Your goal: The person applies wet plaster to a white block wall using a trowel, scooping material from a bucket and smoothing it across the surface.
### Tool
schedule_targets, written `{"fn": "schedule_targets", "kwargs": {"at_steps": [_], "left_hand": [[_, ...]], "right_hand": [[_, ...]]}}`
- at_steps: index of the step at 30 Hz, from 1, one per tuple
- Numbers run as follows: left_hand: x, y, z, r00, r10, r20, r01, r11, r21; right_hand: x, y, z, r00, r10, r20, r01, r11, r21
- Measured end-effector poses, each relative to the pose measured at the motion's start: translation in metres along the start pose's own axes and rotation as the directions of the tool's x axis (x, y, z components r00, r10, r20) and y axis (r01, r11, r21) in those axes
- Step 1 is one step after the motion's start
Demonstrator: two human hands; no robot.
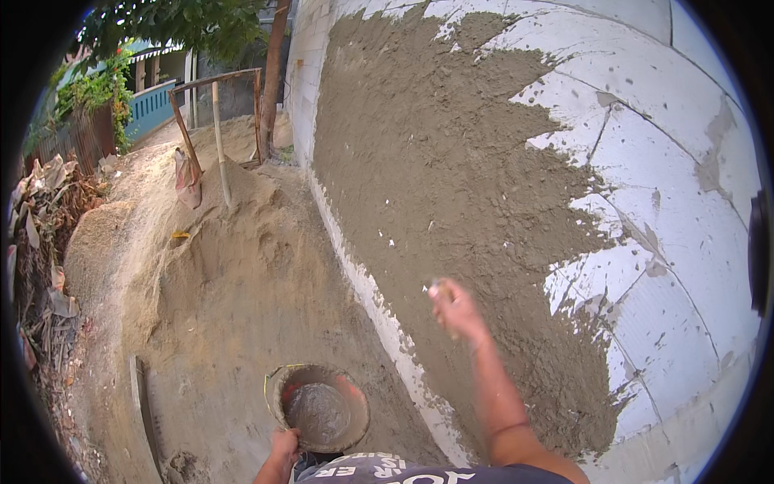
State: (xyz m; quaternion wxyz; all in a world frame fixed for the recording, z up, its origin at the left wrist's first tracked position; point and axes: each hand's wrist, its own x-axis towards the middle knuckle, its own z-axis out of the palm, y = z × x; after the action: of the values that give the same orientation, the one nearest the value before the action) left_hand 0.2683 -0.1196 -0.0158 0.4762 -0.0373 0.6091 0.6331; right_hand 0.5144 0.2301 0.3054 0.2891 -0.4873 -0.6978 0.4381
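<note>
My left hand (285, 444) is closed on the rim of a bucket (362, 403) at the lower middle, its fingers partly hidden. Grey wet mortar (321, 410) lies inside, and a thin yellow handle hangs at the bucket's left side. My right arm reaches out over the wall, where fresh mortar (451, 177) covers a broad patch. Curled and slightly blurred, my right hand (456, 310) is in front of that mortar. A small pale tip shows at its fingers, but the thing in the hand is too small to name.
Bare white wall blocks (645, 185) with mortar splashes border the patch on the right. To the left rises a sand heap (234, 258) with a bamboo pole (219, 145) standing in it. A plank (145, 415) lies at lower left, near dry leaves (48, 242).
</note>
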Motion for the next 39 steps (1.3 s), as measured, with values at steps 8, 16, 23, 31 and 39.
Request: {"fn": "schedule_targets", "kwargs": {"at_steps": [8,16,23,31,39], "left_hand": [[-0.093,-0.047,-0.004,0.995,0.011,0.104,-0.018,0.997,0.069],[-0.118,-0.115,-0.038,0.988,0.142,0.066,-0.152,0.973,0.176],[-0.123,-0.085,-0.045,0.995,-0.015,0.102,0.010,0.999,0.044],[-0.127,-0.070,-0.052,0.999,-0.046,0.013,0.046,0.999,0.008],[-0.082,-0.061,-0.020,0.998,-0.070,0.000,0.069,0.988,-0.135]], "right_hand": [[-0.160,0.160,0.154,0.748,-0.001,0.664,0.647,0.225,-0.728],[-0.226,0.200,0.171,0.462,0.343,0.818,0.828,0.164,-0.536],[-0.270,0.233,0.135,0.611,0.177,0.772,0.432,0.742,-0.513],[-0.276,0.202,0.147,0.817,0.105,0.566,0.364,0.668,-0.649],[-0.197,0.163,0.125,0.787,0.075,0.613,0.425,0.654,-0.626]]}}
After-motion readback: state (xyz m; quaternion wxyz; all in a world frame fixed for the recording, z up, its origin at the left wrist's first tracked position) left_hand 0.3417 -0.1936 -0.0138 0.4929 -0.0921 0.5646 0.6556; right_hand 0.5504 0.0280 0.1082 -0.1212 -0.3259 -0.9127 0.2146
